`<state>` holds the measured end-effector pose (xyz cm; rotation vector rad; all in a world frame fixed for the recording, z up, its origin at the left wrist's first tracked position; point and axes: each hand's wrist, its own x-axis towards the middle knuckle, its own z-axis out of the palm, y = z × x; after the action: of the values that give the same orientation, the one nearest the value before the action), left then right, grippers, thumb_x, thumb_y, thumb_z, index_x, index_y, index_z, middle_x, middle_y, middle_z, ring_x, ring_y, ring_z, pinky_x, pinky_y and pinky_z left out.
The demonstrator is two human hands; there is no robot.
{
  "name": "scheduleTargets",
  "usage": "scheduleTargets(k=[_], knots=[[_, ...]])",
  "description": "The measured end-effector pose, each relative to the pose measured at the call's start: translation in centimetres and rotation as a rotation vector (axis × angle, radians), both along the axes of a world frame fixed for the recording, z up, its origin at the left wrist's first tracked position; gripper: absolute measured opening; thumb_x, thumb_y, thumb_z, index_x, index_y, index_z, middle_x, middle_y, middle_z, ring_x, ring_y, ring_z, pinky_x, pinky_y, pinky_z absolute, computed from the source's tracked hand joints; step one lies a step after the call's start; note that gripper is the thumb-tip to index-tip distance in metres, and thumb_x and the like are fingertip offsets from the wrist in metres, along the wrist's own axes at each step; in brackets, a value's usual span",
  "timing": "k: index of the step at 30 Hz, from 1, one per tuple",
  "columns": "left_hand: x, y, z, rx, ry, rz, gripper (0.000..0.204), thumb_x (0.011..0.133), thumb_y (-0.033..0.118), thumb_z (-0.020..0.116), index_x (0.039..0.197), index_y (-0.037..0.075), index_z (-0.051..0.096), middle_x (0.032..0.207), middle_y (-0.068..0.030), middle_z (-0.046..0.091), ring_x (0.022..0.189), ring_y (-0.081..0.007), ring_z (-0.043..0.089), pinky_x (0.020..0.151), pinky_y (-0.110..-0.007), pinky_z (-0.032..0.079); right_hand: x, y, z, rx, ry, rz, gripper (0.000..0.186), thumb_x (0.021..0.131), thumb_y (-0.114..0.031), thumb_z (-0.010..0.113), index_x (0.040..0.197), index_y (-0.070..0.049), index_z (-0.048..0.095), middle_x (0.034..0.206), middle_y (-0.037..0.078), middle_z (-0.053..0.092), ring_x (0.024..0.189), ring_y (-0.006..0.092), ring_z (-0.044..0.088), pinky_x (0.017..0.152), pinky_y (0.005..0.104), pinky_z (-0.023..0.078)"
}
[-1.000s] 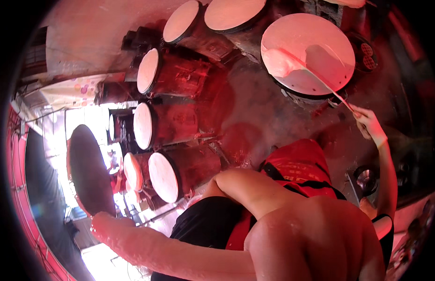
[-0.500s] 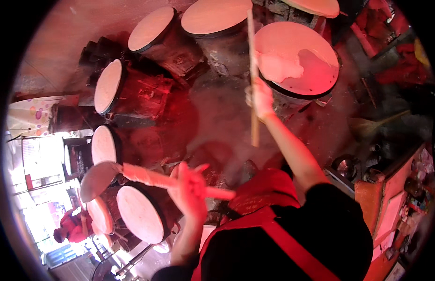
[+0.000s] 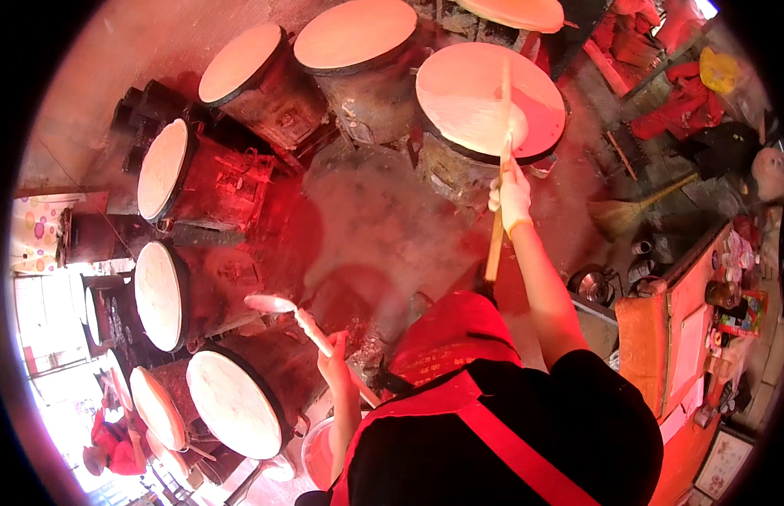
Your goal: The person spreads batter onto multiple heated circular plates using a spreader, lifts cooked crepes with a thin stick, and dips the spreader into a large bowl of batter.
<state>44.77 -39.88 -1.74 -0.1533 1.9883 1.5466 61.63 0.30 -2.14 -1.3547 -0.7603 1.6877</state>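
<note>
Red-lit floor ringed with round griddles. My right hand grips the stick, spreading batter on the far griddle; left hand clasps a ladle. Next, even sweeps.

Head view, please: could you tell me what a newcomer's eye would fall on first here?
A curve of round griddles on drum stoves, one pale disc at top centre. The right hand holds a long wooden stick reaching onto it. Lower left, the left hand grips a batter-coated ladle above another griddle.
</note>
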Motion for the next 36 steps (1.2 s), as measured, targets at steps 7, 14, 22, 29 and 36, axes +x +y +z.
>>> scheduleTargets(k=[7, 14, 22, 29, 36], knots=[[1.5, 4.6, 2.0, 0.048, 0.125, -0.217, 0.019, 0.088, 0.014, 0.064, 0.1, 0.0, 0.067, 0.108, -0.0091, 0.062, 0.118, -0.0177, 0.045, 0.101, -0.031, 0.031, -4.3, -2.1, 0.2, -0.03, 0.161, 0.268, 0.025, 0.099, -0.032, 0.044, 0.12, -0.026, 0.054, 0.057, -0.002, 0.04, 0.039, 0.0085, 0.034, 0.035, 0.0265, 0.031], [5.1, 7.7, 3.1, 0.006, 0.121, -0.263, 0.019, 0.088, 0.015, 0.063, 0.1, 0.001, 0.068, 0.102, -0.0013, 0.06, 0.1, -0.0108, 0.05, 0.089, -0.025, 0.036, 8.6, -0.8, -1.1, -0.07, 0.075, 0.26, 0.038, 0.1, -0.034, 0.041, 0.138, -0.033, 0.042, 0.059, -0.001, 0.043, 0.037, 0.0083, 0.033, 0.034, 0.0238, 0.028], [9.3, 14.2, 3.7, 0.087, 0.122, -0.244, 0.018, 0.088, 0.016, 0.064, 0.098, 0.001, 0.066, 0.089, 0.0025, 0.058, 0.08, -0.005, 0.048, 0.074, -0.02, 0.037, 10.1, 0.8, -0.3, -0.138, 0.111, 0.678, 0.036, 0.096, -0.036, 0.047, 0.13, -0.024, 0.048, 0.058, -0.001, 0.046, 0.036, 0.0072, 0.034, 0.033, 0.0235, 0.026], [12.7, 17.6, 3.6, 0.057, 0.074, -0.268, 0.023, 0.089, 0.017, 0.064, 0.105, 0.001, 0.062, 0.085, -0.002, 0.062, 0.066, -0.0055, 0.051, 0.059, -0.02, 0.04, 21.0, 10.7, -0.9, 0.05, -0.082, 0.606, 0.043, 0.097, -0.037, 0.045, 0.138, -0.023, 0.044, 0.058, -0.002, 0.045, 0.035, 0.0062, 0.033, 0.031, 0.022, 0.024], [16.1, 22.1, 7.5, -0.006, -0.015, -0.274, 0.024, 0.092, 0.021, 0.06, 0.107, 0.002, 0.058, 0.059, 0.0033, 0.045, 0.043, -0.0025, 0.036, 0.039, -0.018, 0.026, 13.6, 16.9, -0.1, 0.392, -0.504, 0.549, 0.039, 0.095, -0.032, 0.045, 0.13, -0.016, 0.053, 0.072, 0.011, 0.063, 0.059, 0.0199, 0.059, 0.058, 0.0355, 0.047]])
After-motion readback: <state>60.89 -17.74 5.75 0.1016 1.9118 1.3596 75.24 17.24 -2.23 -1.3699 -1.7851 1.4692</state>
